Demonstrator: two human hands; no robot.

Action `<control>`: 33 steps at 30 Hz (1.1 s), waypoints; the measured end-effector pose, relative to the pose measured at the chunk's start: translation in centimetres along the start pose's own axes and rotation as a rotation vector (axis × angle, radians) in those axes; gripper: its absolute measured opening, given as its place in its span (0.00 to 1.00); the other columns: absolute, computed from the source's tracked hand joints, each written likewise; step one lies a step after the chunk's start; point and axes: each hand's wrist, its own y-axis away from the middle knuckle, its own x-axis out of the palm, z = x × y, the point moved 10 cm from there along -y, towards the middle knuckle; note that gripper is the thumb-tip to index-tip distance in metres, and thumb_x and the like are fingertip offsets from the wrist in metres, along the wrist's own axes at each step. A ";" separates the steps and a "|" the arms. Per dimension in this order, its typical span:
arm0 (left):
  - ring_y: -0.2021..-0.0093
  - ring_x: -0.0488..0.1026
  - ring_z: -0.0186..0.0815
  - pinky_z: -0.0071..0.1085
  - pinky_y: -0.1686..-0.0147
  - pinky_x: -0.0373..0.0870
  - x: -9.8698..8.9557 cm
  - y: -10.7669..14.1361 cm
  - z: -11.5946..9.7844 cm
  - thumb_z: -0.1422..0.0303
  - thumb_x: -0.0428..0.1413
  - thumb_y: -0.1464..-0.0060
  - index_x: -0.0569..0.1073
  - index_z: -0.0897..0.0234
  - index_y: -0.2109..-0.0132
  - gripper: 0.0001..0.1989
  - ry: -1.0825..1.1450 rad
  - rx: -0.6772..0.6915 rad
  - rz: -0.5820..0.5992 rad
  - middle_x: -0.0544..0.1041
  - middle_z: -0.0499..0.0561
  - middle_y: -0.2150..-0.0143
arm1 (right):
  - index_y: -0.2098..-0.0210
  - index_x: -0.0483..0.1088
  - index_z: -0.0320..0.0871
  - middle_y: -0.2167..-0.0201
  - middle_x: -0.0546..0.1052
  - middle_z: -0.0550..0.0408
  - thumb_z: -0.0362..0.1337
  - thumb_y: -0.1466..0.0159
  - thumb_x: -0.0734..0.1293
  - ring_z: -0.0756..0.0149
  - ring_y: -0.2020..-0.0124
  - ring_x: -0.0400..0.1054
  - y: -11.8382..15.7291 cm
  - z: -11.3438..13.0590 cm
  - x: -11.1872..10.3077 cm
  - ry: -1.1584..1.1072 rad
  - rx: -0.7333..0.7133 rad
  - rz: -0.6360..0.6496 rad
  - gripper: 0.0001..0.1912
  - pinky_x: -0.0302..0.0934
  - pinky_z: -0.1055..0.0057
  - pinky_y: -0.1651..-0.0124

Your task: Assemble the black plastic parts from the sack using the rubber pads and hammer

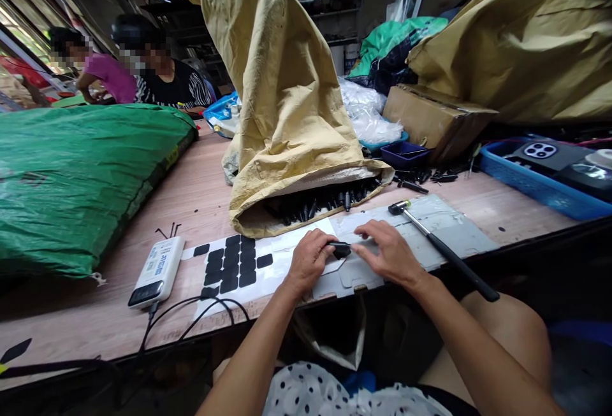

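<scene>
My left hand [310, 259] is closed on a small black part [339, 250] over the grey board [361, 269] at the table's front edge. Just right of that part, my right hand [388, 251] has its thumb and fingers apart, with nothing seen between them. A hammer [437, 247] with a black handle lies to the right of my right hand. Behind both hands, a tan sack [287, 97] opens toward me and shows many black parts [347, 200] inside. Left of my left hand is a white sheet with black square pads [232, 263].
A white power bank [157, 272] with cables lies at the left, beside a large green sack [86, 180]. At the right are a blue tray [530, 185], a cardboard box [430, 116] and a purple tray [404, 156]. Two people sit at the back left.
</scene>
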 end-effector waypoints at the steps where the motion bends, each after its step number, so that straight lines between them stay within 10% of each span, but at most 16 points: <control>1: 0.55 0.68 0.40 0.36 0.51 0.64 0.0 0.0 -0.1 0.68 0.50 0.34 0.77 0.61 0.52 0.11 -0.017 0.002 -0.001 0.75 0.52 0.59 | 0.55 0.72 0.43 0.63 0.75 0.51 0.43 0.33 0.66 0.60 0.59 0.66 0.3 -1.5 -1.3 0.038 0.055 -0.062 0.12 0.59 0.65 0.53; 7: 0.55 0.68 0.41 0.38 0.52 0.64 0.3 -0.1 -0.2 0.70 0.56 0.39 0.77 0.59 0.52 0.09 -0.094 -0.015 0.007 0.75 0.51 0.59 | 0.50 0.73 0.42 0.57 0.73 0.42 0.52 0.35 0.63 0.46 0.54 0.66 4.9 -12.1 -7.1 0.588 0.577 -0.101 0.23 0.60 0.57 0.58; 11: 0.55 0.69 0.41 0.37 0.52 0.65 0.1 -0.1 0.1 0.71 0.60 0.43 0.77 0.60 0.54 0.09 -0.068 -0.031 -0.030 0.75 0.51 0.59 | 0.60 0.71 0.43 0.61 0.73 0.44 0.48 0.32 0.60 0.50 0.58 0.68 6.2 -14.0 -6.8 0.589 0.641 0.025 0.16 0.59 0.59 0.61; 17: 0.57 0.70 0.40 0.34 0.56 0.66 0.0 -0.3 0.6 0.70 0.64 0.47 0.79 0.61 0.58 0.08 -0.035 -0.066 -0.061 0.75 0.50 0.63 | 0.56 0.71 0.43 0.64 0.75 0.48 0.43 0.32 0.60 0.57 0.63 0.71 4.8 -7.4 -5.6 0.205 0.472 -0.157 0.13 0.64 0.63 0.61; 24: 0.59 0.70 0.38 0.33 0.58 0.64 0.2 -0.3 1.2 0.68 0.67 0.49 0.80 0.61 0.59 0.09 -0.019 -0.093 -0.062 0.75 0.48 0.65 | 0.37 0.67 0.48 0.47 0.78 0.50 0.38 0.28 0.57 0.60 0.47 0.73 4.5 2.9 -1.6 -0.215 0.177 -0.067 0.22 0.67 0.64 0.44; 33: 0.60 0.68 0.37 0.33 0.60 0.63 0.2 -0.3 1.3 0.68 0.66 0.48 0.79 0.61 0.66 0.03 -0.032 -0.115 -0.057 0.72 0.47 0.68 | 0.34 0.64 0.54 0.55 0.78 0.51 0.33 0.27 0.55 0.60 0.57 0.76 6.6 4.3 0.5 -0.089 0.167 0.009 0.25 0.71 0.64 0.50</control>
